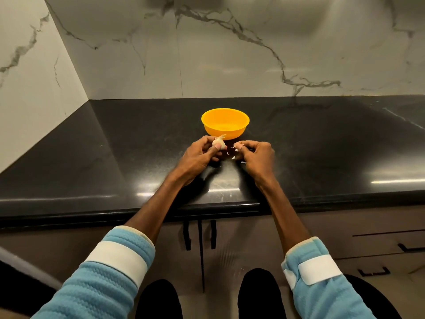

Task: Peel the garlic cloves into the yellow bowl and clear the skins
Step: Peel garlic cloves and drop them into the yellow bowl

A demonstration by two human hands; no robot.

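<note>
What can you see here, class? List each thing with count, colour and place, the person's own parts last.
countertop: one, black, across the middle
wall: one, white veined marble, behind it
bowl: one, yellow, on the countertop
garlic bulb: one, whitish, above the countertop, before the bowl
skin scraps: few, white, on the countertop
cabinet handles: several, black, below the countertop
left hand: one, grips the garlic bulb
right hand: one, pinches a skin scrap

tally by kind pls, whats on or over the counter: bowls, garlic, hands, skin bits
yellow bowl: 1
garlic: 1
hands: 2, left hand holding the garlic, right hand pinching a skin scrap
other scraps: too small to count
total: 4, plus scraps
</note>
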